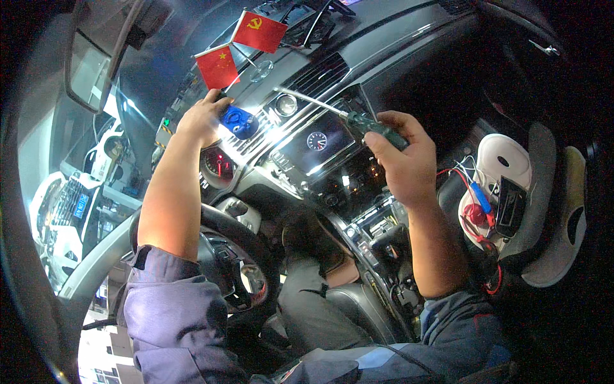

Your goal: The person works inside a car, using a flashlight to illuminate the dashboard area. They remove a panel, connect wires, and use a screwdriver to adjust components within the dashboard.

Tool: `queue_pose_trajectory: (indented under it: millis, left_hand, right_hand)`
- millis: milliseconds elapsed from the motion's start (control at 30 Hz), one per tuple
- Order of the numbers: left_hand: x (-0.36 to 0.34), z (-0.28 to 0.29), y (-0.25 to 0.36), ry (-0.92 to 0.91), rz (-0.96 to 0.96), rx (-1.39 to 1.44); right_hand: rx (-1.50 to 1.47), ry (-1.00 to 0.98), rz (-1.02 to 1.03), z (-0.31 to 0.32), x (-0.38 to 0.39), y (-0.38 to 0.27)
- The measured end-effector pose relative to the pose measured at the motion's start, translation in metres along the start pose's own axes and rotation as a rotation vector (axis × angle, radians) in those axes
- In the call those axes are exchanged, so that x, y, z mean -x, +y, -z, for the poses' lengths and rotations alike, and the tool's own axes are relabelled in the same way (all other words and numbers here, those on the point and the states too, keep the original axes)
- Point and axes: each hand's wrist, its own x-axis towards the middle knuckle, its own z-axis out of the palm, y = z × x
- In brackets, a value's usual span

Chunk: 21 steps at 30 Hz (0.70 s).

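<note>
My left hand (pixel 203 120) is closed around a small blue work light (pixel 239 123) above the dashboard, and its bright beam falls on the silver trim around the centre vents. In my right hand (pixel 409 163) is a screwdriver (pixel 359 119), gripped by its dark green handle. The long shaft points left, with its tip close to a small round gauge (pixel 286 104) and the black air vent (pixel 318 74); I cannot tell whether it touches the dash. Below the shaft, the centre screen (pixel 326 146) shows a dial.
Two small red flags (pixel 259 32) stand on the dash top. A steering wheel (pixel 272 256) lies under my left arm. Gear lever and console (pixel 390 240) sit between the seats. On the passenger side rest a white-and-grey cushion (pixel 505 157), red wires and a black meter (pixel 510 208).
</note>
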Motion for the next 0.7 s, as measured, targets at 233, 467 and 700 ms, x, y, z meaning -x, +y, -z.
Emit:
queue_pose_trajectory:
  millis: [233, 467, 700]
  left_hand:
    - [0.001, 0.011, 0.008, -0.06, 0.034, 0.044]
    - [0.01, 0.026, 0.024, 0.002, -0.122, 0.018]
    - [0.008, 0.03, 0.045, 0.086, -0.173, -0.02]
  right_hand:
    - [-0.278, 0.128, 0.148, 0.0, 0.003, -0.014]
    - [-0.411, 0.16, 0.103, 0.003, 0.003, -0.011]
    - [-0.604, 0.22, 0.138, 0.0, 0.0, -0.004]
